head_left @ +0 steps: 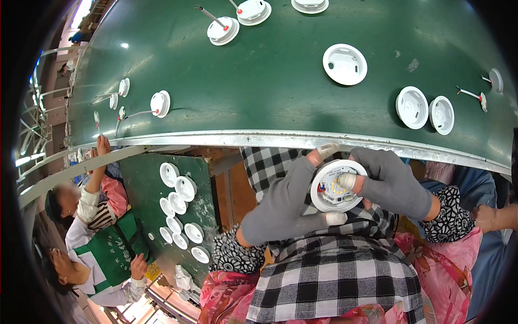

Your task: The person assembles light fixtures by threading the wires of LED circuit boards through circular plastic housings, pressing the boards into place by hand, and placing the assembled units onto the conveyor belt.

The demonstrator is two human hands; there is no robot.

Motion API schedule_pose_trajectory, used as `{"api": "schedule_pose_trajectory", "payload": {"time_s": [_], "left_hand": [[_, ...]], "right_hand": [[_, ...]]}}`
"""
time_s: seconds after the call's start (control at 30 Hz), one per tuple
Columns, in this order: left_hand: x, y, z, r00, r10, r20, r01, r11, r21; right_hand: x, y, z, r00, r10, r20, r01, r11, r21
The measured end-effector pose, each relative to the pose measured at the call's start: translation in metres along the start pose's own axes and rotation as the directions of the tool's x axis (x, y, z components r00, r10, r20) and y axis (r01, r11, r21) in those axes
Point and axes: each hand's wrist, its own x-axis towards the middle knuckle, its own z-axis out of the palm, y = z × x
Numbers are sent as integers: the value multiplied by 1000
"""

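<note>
A round white light fitting [318,201] is held in front of my checked apron, close to the table edge. Inside its rim sits a circuit board with yellow LED chips and a red and a blue part. My left hand [288,205], in a grey fingerless glove with taped fingertips, cradles the fitting from the left, thumb along the lower rim and a finger by the upper rim; its other fingers are hidden. My right hand [391,181], gloved alike, grips the right side, its taped thumb pressed on the board and a fingertip showing below the rim.
Beyond the metal edge [243,139] stretches a green tabletop [259,86]. It carries white housings [345,65] and wired fittings [223,31]. Several white rings [185,188] lie on a lower green table at left, with two people [102,254] beside it. Another person's arm [493,217] reaches in at right.
</note>
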Motion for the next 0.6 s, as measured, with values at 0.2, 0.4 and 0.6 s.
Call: {"api": "schedule_pose_trajectory", "payload": {"time_s": [0.2,0.4,0.6], "left_hand": [[-2,-7,19,995,75,-69,-78,996,-41],[-7,-16,17,995,39,-94,-48,993,-103],[-6,-2,33,955,-120,-270,68,978,-197]], "right_hand": [[3,17,13,989,-84,-124,73,993,-90],[2,16,13,988,-64,-143,65,998,4],[5,16,17,989,-29,-148,41,996,81]]}}
